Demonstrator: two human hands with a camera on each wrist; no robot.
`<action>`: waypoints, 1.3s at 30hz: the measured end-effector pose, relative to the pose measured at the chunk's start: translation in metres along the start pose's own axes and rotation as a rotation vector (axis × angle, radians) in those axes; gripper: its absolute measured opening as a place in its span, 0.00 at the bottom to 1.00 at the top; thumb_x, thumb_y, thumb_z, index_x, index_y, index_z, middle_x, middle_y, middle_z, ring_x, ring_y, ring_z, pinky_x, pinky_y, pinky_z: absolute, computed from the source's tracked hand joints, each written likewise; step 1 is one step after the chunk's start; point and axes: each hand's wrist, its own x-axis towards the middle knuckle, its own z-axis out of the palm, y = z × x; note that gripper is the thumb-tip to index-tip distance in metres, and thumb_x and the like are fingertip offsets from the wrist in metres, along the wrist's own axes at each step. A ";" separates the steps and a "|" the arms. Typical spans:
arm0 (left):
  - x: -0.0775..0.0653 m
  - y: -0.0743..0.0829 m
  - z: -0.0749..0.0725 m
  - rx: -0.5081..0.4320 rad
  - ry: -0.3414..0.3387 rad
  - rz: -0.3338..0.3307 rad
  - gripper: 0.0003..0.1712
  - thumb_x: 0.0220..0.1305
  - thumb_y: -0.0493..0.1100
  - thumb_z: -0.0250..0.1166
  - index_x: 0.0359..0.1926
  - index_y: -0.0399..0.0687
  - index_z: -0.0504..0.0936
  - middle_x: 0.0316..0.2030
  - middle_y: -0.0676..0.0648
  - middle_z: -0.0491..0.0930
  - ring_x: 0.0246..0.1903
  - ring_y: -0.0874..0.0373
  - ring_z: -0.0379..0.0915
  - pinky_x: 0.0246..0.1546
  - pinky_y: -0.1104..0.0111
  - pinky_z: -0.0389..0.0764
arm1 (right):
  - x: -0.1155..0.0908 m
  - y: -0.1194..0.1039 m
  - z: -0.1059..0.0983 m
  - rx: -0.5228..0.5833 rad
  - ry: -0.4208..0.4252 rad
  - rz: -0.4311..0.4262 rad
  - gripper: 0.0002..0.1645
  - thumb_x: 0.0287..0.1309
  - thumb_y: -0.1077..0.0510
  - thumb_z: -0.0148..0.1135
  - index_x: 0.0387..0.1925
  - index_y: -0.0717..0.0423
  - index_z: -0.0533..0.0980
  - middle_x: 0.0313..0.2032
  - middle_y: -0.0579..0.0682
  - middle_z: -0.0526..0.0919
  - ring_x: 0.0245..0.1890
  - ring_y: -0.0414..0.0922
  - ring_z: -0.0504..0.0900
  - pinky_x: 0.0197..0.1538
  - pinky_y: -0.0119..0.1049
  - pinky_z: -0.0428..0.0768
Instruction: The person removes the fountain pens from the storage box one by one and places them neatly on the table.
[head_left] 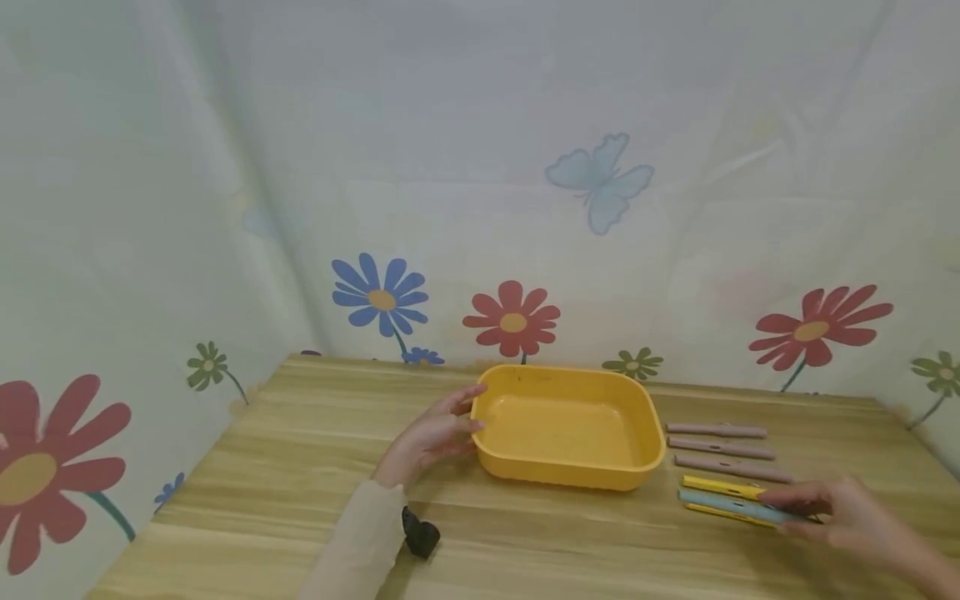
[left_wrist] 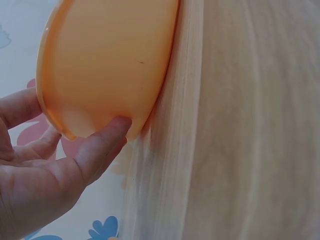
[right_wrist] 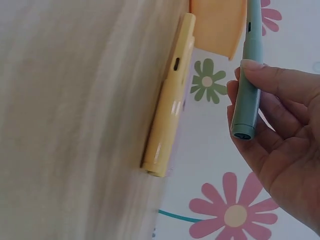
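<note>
My left hand [head_left: 435,433] holds the left end of a yellow plastic basin [head_left: 570,475] standing on the table. In the left wrist view, the thumb [left_wrist: 107,145] lies against the basin's outer wall [left_wrist: 110,65] and other fingers are at its rim. To the right of the basin, my right hand [head_left: 855,517] pinches a light blue-green pen [right_wrist: 247,95] near one end, raised above the table. Two yellow pens [head_left: 720,485] lie beneath and beside it in the head view; one yellow pen [right_wrist: 167,110] shows fully in the right wrist view.
Three pinkish pens [head_left: 723,449] lie in a row just right of the basin, behind the yellow ones. The wood-grain table [head_left: 540,542] ends at a pale curtain [head_left: 450,167] printed with flowers. A black device [head_left: 422,537] sits at my left wrist.
</note>
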 end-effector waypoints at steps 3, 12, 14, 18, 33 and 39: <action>0.001 0.001 0.001 -0.017 -0.007 -0.004 0.36 0.59 0.28 0.54 0.68 0.47 0.56 0.67 0.34 0.49 0.58 0.40 0.60 0.52 0.52 0.71 | -0.005 0.006 0.002 0.063 -0.031 -0.028 0.18 0.41 0.71 0.67 0.38 0.54 0.82 0.37 0.29 0.80 0.32 0.26 0.77 0.26 0.26 0.78; 0.000 -0.002 0.000 -0.010 0.002 -0.013 0.36 0.59 0.28 0.55 0.67 0.47 0.57 0.66 0.34 0.50 0.57 0.40 0.61 0.51 0.52 0.72 | -0.015 0.016 0.003 0.020 -0.168 0.202 0.16 0.44 0.60 0.68 0.39 0.62 0.81 0.34 0.46 0.85 0.34 0.23 0.74 0.31 0.29 0.79; 0.000 -0.002 0.000 -0.011 0.003 -0.015 0.36 0.58 0.28 0.55 0.67 0.48 0.58 0.66 0.34 0.50 0.57 0.40 0.61 0.51 0.52 0.72 | -0.017 0.018 0.003 0.009 -0.183 0.213 0.17 0.44 0.59 0.68 0.38 0.64 0.81 0.35 0.50 0.85 0.35 0.23 0.74 0.31 0.31 0.80; -0.002 -0.002 0.000 0.009 0.015 -0.021 0.36 0.58 0.29 0.56 0.67 0.48 0.59 0.66 0.35 0.52 0.56 0.42 0.63 0.51 0.53 0.72 | -0.020 0.020 0.003 0.000 -0.187 0.209 0.16 0.44 0.59 0.68 0.38 0.63 0.81 0.34 0.45 0.84 0.35 0.23 0.74 0.31 0.29 0.78; 0.000 0.003 0.002 0.040 0.017 -0.021 0.35 0.58 0.29 0.55 0.67 0.46 0.58 0.65 0.34 0.52 0.54 0.42 0.66 0.50 0.55 0.74 | -0.015 0.022 0.002 -0.005 -0.245 0.227 0.15 0.44 0.63 0.67 0.36 0.67 0.80 0.34 0.55 0.83 0.33 0.25 0.74 0.31 0.31 0.78; 0.000 0.006 0.003 0.041 0.006 -0.012 0.35 0.59 0.28 0.54 0.67 0.44 0.57 0.65 0.32 0.52 0.56 0.40 0.64 0.51 0.53 0.73 | -0.011 0.023 0.004 -0.020 -0.285 0.278 0.16 0.44 0.62 0.67 0.37 0.68 0.80 0.34 0.57 0.83 0.32 0.26 0.75 0.32 0.36 0.79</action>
